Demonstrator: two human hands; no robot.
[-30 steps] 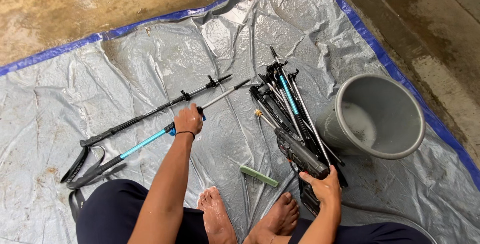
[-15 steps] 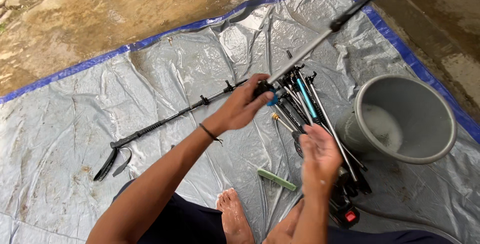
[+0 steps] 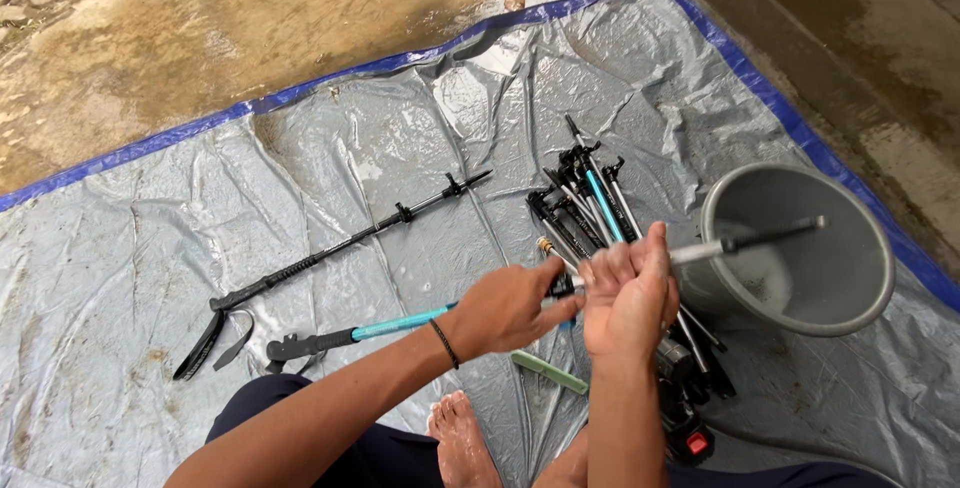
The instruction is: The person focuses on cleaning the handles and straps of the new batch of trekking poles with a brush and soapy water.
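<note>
My left hand (image 3: 512, 306) and right hand (image 3: 628, 293) both clench a teal trekking pole (image 3: 400, 324) whose tip reaches over the grey bucket (image 3: 860, 293) holding shallow water (image 3: 765, 273).

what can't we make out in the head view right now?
- Pole joint: hidden inside the right hand and left hand.
- Bucket bottom: the near wall hides much of it.
- Pile of poles: near end behind the hands.
- Black tool with red button: partly behind the right forearm.
</note>
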